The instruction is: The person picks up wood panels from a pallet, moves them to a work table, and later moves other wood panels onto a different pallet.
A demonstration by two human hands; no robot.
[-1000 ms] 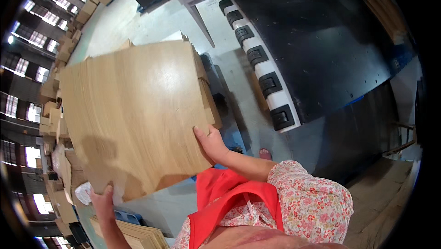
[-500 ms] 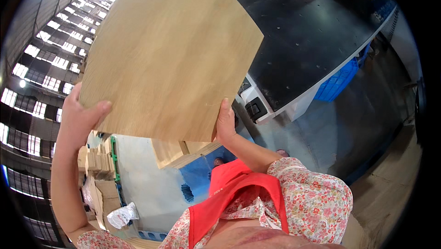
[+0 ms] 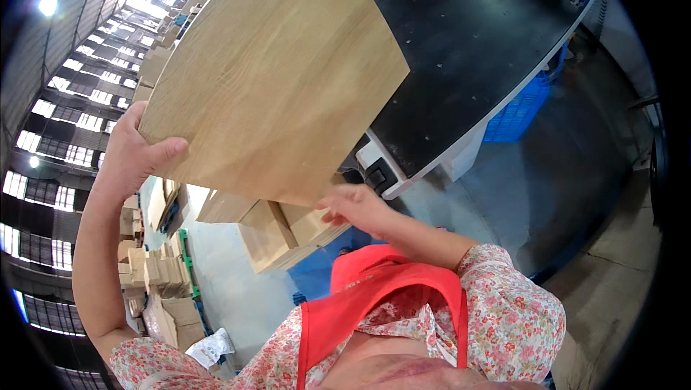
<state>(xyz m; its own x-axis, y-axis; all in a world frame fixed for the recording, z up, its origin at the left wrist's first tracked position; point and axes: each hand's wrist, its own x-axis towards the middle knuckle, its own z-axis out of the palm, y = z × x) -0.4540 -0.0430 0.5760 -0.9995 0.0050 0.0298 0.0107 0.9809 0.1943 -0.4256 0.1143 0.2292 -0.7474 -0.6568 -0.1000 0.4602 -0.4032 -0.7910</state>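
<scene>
- wood-grain panel (image 3: 281,80): flat, pale, smooth, one curved edge;
- left hand (image 3: 133,156): fingers clamped on its corner;
- right hand (image 3: 356,206): fingers loosely spread, touching its lower edge.

a black machine table (image 3: 497,44), a blue crate (image 3: 520,113) beneath it, stacked wooden boards (image 3: 277,228) on the floor.
</scene>
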